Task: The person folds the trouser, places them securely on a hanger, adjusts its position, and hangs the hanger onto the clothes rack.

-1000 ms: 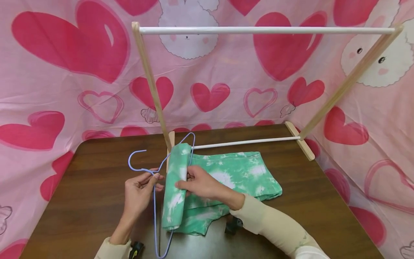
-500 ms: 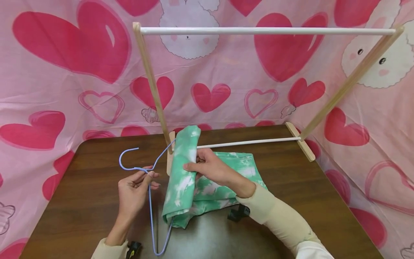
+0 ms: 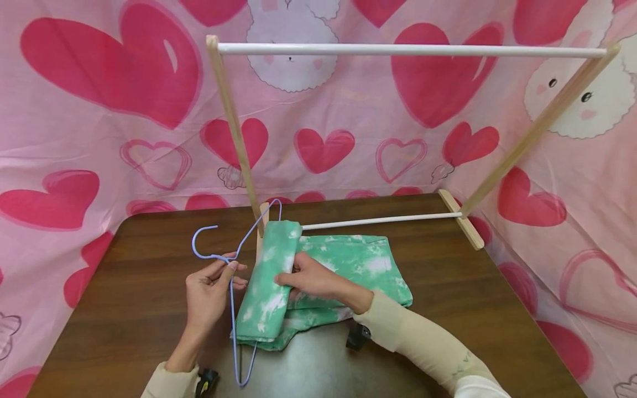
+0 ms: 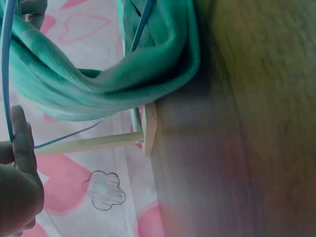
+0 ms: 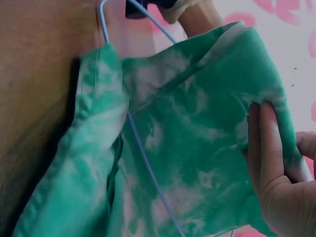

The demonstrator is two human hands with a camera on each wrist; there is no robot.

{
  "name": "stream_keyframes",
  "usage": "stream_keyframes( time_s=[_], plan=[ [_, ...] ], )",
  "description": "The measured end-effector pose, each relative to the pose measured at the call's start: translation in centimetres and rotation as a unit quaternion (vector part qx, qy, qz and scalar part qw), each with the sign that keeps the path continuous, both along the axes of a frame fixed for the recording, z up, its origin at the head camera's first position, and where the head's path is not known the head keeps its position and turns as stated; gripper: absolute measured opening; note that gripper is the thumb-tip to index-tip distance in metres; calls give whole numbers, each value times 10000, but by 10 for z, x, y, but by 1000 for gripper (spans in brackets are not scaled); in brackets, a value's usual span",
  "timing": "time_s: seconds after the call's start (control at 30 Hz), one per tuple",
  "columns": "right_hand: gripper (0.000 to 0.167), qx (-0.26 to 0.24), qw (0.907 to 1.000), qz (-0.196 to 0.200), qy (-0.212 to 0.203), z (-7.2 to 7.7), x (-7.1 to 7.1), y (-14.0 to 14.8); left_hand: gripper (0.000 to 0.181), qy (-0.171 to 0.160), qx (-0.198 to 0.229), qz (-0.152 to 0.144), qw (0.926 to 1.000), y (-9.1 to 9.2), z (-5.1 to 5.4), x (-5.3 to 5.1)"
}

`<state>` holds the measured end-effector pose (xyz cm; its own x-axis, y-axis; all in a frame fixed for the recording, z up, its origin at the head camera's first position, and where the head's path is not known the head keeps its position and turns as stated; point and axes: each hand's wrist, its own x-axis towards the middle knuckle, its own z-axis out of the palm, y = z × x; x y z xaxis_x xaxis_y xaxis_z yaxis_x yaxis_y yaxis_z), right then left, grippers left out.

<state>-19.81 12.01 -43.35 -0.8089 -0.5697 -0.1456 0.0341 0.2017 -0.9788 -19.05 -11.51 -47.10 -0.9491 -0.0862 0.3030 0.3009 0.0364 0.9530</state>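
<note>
A blue wire hanger (image 3: 233,309) is held up by my left hand (image 3: 206,296), which pinches it at the neck below the hook. Green-and-white tie-dye pants (image 3: 343,265) pass through the hanger, one end folded over its lower bar. My right hand (image 3: 318,279) grips that folded end, thumb on top. The rest of the pants lies to the right on the table. In the right wrist view, the hanger bar (image 5: 148,173) runs between the cloth layers, with my right fingers (image 5: 269,143) against the outer one. In the left wrist view, the cloth (image 4: 98,94) droops in a loop.
Behind the pants stands a rack with wooden legs (image 3: 231,121), a white top rail (image 3: 408,50) and a low white bar (image 3: 383,220). It rests on a dark wooden table (image 3: 124,309). A pink heart-print curtain (image 3: 164,105) hangs behind and at both sides.
My right hand lifted the folded end up and away, then lowered it left and toward me. The pants on the table slid left. My left hand and the hanger moved slightly left.
</note>
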Motion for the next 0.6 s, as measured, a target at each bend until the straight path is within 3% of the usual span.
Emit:
stream_keyframes(
  time_s=[0.17,0.4,0.6],
  plan=[
    [21,42,10000,-46,-70,7,5,-2,20,-141,49,-66,9999,1,-3,-2],
    [24,-140,9994,165,261,38,5,-1,21,-225,13,-164,9996,2,-9,-4],
    [24,-494,9967,209,615,63,2,3,20,-104,155,-12,9998,3,-10,-3]
  ],
)
